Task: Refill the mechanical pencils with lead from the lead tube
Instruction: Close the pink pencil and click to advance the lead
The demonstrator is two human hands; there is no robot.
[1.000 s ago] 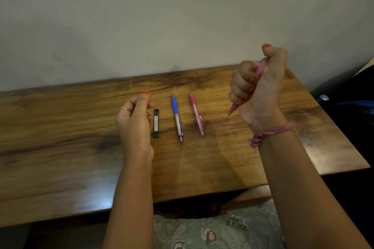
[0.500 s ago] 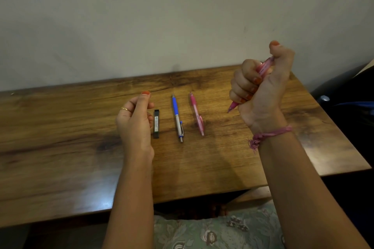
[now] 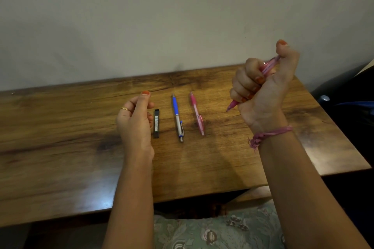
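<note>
Altogether three pencils (image 3: 178,117), one lead tube (image 3: 156,123).

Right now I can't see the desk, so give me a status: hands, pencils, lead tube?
Right hand grips a pink pencil, thumb on its top. Left hand holds nothing. Lead tube, blue pencil, second pink pencil lie apart. Nothing in the way.

Held pencil (image 3: 266,67) mid-barrel inside fist

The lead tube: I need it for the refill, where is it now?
In the head view the lead tube lies flat on the wooden table, just right of the raised left hand and left of the blue pencil.
</note>
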